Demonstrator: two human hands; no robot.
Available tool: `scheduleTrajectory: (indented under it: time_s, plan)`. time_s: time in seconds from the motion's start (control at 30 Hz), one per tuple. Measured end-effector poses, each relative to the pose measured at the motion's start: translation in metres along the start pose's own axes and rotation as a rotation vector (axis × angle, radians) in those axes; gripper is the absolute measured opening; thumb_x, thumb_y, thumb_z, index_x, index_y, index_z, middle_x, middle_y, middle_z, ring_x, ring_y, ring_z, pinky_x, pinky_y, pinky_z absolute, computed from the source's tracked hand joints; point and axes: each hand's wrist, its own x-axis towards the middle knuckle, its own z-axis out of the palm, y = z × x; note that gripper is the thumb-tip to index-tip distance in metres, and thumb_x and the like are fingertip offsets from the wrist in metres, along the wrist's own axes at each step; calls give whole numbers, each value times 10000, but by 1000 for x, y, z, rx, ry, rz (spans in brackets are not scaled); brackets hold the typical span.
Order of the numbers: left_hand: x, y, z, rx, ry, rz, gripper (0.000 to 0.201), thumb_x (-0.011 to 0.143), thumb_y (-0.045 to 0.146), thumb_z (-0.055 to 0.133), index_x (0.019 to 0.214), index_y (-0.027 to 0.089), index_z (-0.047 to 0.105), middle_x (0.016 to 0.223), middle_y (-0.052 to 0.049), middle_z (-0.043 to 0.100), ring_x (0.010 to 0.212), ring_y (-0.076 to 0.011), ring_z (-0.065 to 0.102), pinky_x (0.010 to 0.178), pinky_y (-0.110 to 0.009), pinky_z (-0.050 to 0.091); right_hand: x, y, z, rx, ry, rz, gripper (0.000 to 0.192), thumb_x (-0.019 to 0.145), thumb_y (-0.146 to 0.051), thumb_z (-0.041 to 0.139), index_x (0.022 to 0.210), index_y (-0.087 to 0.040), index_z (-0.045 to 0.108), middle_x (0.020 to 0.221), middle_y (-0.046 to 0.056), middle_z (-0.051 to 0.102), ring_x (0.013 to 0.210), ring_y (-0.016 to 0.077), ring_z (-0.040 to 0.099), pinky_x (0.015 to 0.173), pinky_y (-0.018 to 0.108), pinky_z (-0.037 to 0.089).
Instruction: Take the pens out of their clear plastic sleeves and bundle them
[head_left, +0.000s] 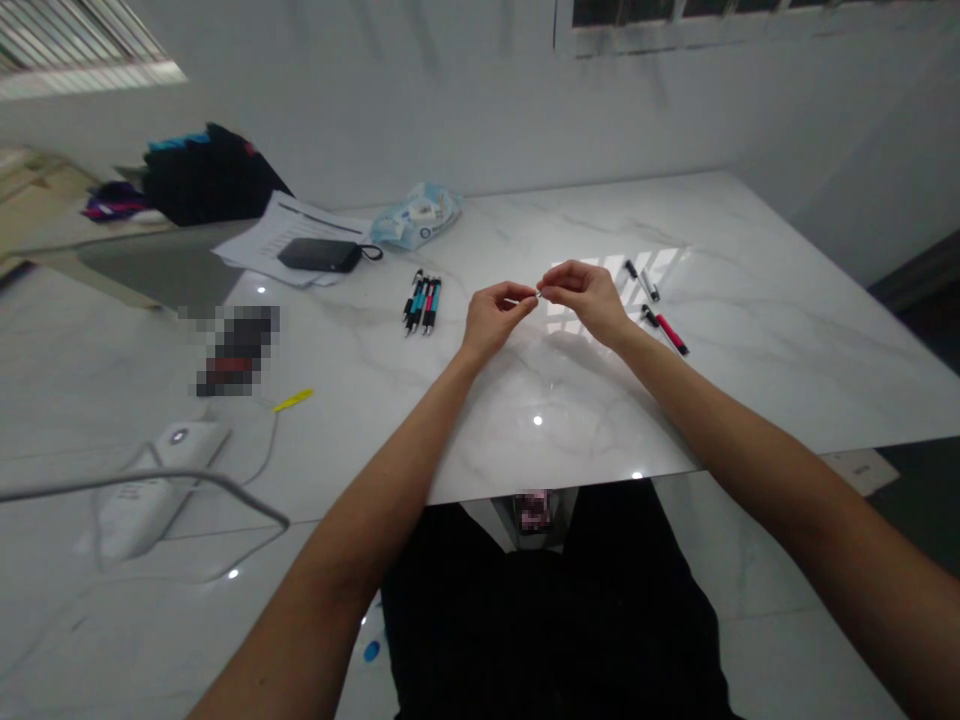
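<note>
Above the middle of the white marbled table [480, 440], my left hand [493, 318] and my right hand [589, 298] meet with their fingertips pinched together. Between them shows a tiny light-coloured piece [538, 294], too small to name. To the left of my left hand lie several pens [423, 303] side by side, black with blue or red barrels. Beside my right hand are loose pen parts: a red and black barrel [672, 334], a black piece [649, 315], a pale slim part [651, 284] and another black piece [631, 269].
At the back left, a black phone-like case [319, 254] rests on printed papers [277, 225], near a light blue plastic packet [418, 216]. A white power strip [161, 490], a grey cable [247, 500] and a yellow tag [293, 400] lie at the left. Dark cloth [210, 180] sits farther back.
</note>
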Motion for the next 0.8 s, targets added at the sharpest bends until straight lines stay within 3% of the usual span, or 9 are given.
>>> scheduleTrajectory:
  time_s: [0.6,0.8]
  plan:
    - [0,-4,-1,12,-16,42,401,769,525,933,950,180,836,919,-81,838,733,-154,705,685,-285,566,-1,-2,-1,-40,-31,-2,331,725,-389,975,897,-215,751,942,41,816,914,193,772,932,386,651]
    - [-2,-4,1,14,-10,65,423,775,559,925,945,181,842,931,-85,848,795,-171,739,771,-307,586,1,2,-3,-167,32,-20,403,699,-505,989,862,-211,767,837,38,797,809,197,749,817,373,644]
